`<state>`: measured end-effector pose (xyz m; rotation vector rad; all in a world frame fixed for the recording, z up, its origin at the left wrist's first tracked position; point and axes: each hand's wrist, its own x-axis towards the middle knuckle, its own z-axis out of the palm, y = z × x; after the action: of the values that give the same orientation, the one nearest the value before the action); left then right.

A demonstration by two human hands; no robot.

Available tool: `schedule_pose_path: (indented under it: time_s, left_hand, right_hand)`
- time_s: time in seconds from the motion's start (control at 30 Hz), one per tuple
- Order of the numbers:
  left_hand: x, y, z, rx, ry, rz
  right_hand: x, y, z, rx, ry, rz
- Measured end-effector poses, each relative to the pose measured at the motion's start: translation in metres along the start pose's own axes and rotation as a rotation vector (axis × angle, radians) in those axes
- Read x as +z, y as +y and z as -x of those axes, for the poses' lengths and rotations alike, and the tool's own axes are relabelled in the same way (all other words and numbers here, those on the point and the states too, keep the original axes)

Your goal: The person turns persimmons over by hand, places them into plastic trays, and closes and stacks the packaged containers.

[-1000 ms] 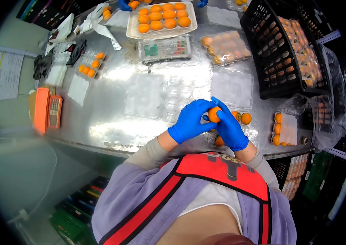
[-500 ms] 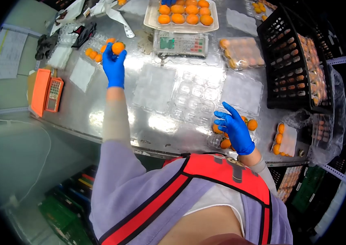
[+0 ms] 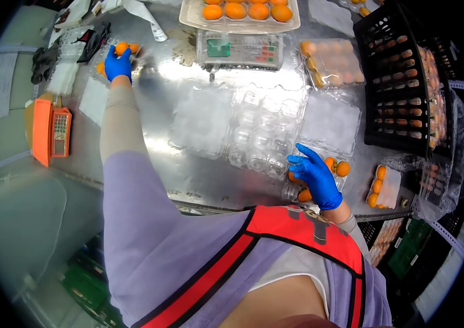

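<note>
Two gloved hands at work on a bench: one drawn in close, the other extended to a small clear tray
Nearest, the right hand stands beside a fruit cluster, its grip loosely spread and holding nothing visible. Farther off, the left hand has reached outward; its orange fruit, half a second earlier at the small clear tray's right, is now among the other fruits there, apparently being set in its group. That grip appears closed about the fruit; whether it already bears weight on the tray cannot be told. Beyond stand the scale and a white tray, cut off above. Each hand hides some fruits around it
</note>
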<state>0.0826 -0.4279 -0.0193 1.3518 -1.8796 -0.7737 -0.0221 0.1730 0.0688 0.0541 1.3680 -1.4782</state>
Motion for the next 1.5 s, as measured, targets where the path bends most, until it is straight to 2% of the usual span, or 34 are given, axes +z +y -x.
schedule_pose_path:
  time_s: [0.17,0.2,0.43,0.57,0.7,0.9,0.97,1.0,1.07,1.2,1.27,1.33,1.47,1.5]
  left_hand:
    - [0.016,-0.031,-0.045,-0.056,0.04,-0.043]
    - [0.018,-0.037,-0.053,-0.002,0.057,-0.166]
    - [0.021,0.007,-0.037,-0.056,0.106,-0.501]
    - [0.027,0.008,-0.039,-0.129,0.099,-0.564]
    - [0.033,-0.013,-0.048,-0.124,0.091,-0.61]
    - [0.023,0.001,-0.036,-0.066,0.104,-0.699]
    - [0.018,0.005,-0.024,0.059,0.196,-0.484]
    - [0.016,0.002,-0.018,0.065,0.201,-0.478]
    - [0.012,-0.009,0.0,0.22,0.175,-0.145]
    - [-0.006,-0.009,0.082,0.198,0.078,0.232]
    - [-0.023,0.003,0.134,0.082,0.033,0.293]
    - [-0.037,0.012,0.18,0.031,-0.028,0.41]
    - [-0.044,0.018,0.258,-0.024,-0.095,0.441]
    - [-0.04,0.026,0.278,0.132,-0.084,0.371]
  right_hand:
    - [-0.005,0.003,-0.008,0.034,0.034,-0.029]
    - [-0.005,0.003,-0.01,0.039,0.039,-0.032]
    - [-0.009,0.003,-0.019,0.062,0.054,-0.054]
    - [-0.009,0.002,-0.022,0.068,0.053,-0.081]
    - [-0.01,0.003,-0.024,0.077,0.062,-0.085]
    - [-0.006,0.0,-0.023,0.073,0.067,-0.09]
    - [-0.006,0.001,-0.02,0.053,0.053,-0.095]
    - [-0.008,0.003,-0.019,0.043,0.051,-0.094]
    - [-0.013,0.006,-0.016,0.011,0.044,-0.068]
    - [-0.007,0.0,-0.003,-0.027,0.06,-0.045]
    - [-0.006,0.002,0.004,-0.062,0.027,-0.059]
    - [-0.003,0.005,0.013,-0.083,0.02,-0.043]
    - [-0.003,0.01,0.032,-0.094,0.009,-0.063]
    - [-0.003,0.011,0.037,-0.11,0.008,-0.062]
